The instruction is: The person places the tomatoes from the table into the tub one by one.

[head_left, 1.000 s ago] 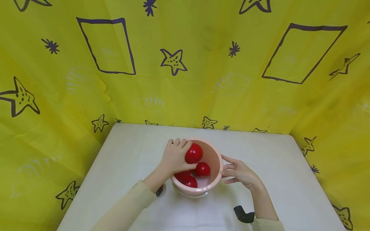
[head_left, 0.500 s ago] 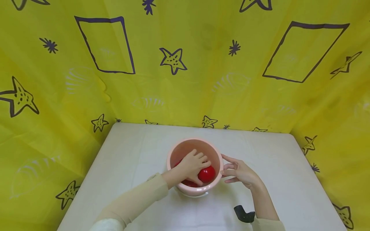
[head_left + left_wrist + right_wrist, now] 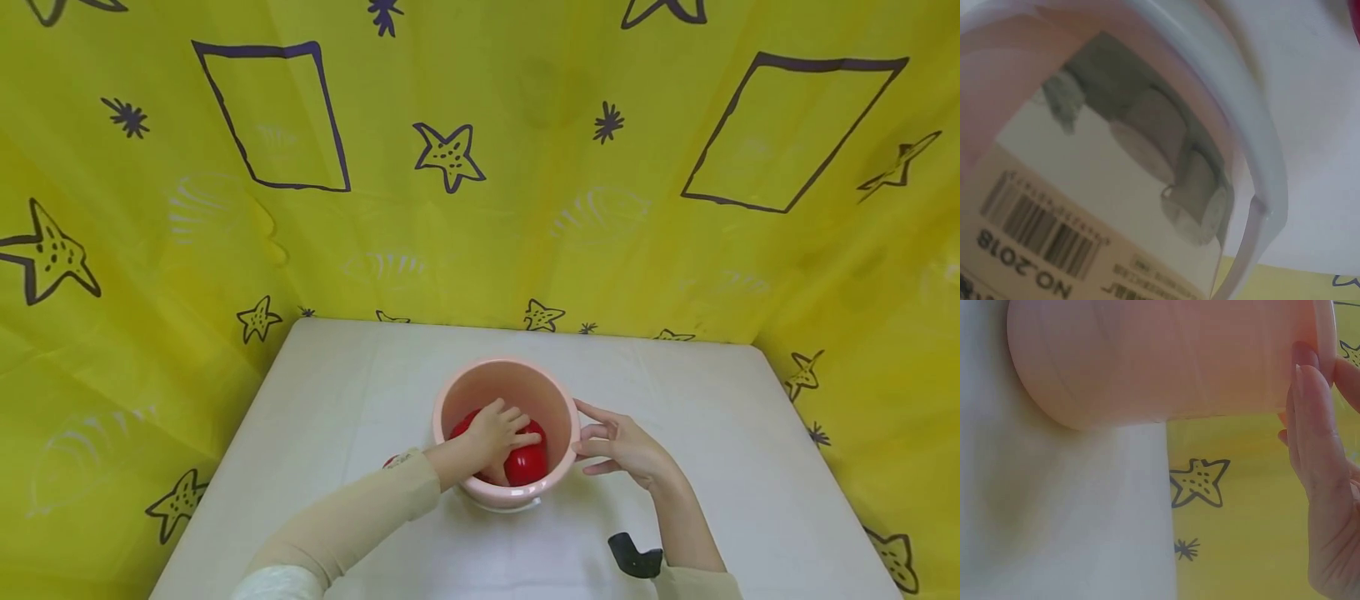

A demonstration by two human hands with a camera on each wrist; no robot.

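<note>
A pink bucket (image 3: pixel 501 368) stands on the table with several red balls inside. My left hand (image 3: pixel 495 437) reaches down into it and grips a red ball (image 3: pixel 527 467), fingers over its top and thumb at its near side. More red shows behind and beside that hand, partly hidden by it. In the left wrist view only the bucket's labelled outer wall (image 3: pixel 1104 206) and pale handle (image 3: pixel 1260 156) appear; the hand is out of sight. My right hand (image 3: pixel 626 450) holds the bucket's right rim, its fingertips (image 3: pixel 1310 381) touching the wall just under the lip.
Another red item (image 3: pixel 391 461) lies left of the bucket, mostly behind the left sleeve. The white table (image 3: pixel 337 392) has a yellow patterned curtain (image 3: pixel 480 225) behind and at both sides. A black bent piece (image 3: pixel 634 556) sits by the right wrist.
My left hand has carried a red ball from over the bucket's left rim down inside it, then shifted slightly lower and left. The right hand has stayed at the rim.
</note>
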